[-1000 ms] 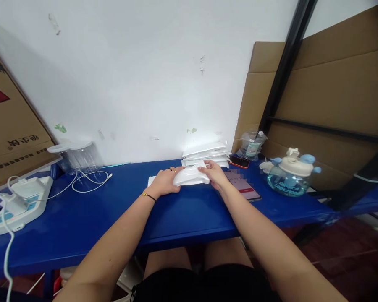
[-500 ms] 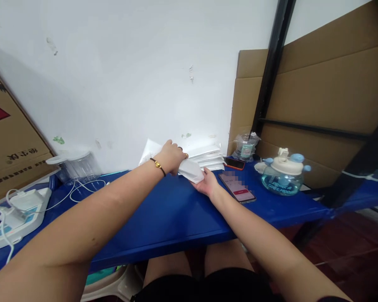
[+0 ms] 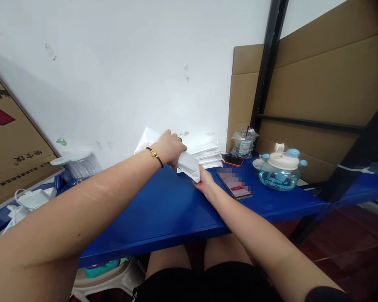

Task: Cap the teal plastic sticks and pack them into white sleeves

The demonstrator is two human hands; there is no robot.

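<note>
My left hand (image 3: 170, 147) is raised above the blue table (image 3: 164, 209), fingers closed on the upper part of a white plastic packet (image 3: 189, 165). A white sheet (image 3: 145, 139) sticks up behind that hand. My right hand (image 3: 203, 182) rests on the table and grips the packet's lower corner. Just behind lies a stack of white packets (image 3: 208, 153) against the wall. A bracelet sits on my left wrist.
A phone with a lit screen (image 3: 234, 184) lies right of my right hand, a red phone (image 3: 233, 160) behind it. A blue water jug (image 3: 280, 172) and plastic cup (image 3: 244, 144) stand at the right. Clear jars (image 3: 77, 165) and a white device (image 3: 31, 200) sit left. Cardboard leans both sides.
The packet was lifted off the table by my left hand and tilted up. My right hand moved from its top to its lower corner. The view turned right.
</note>
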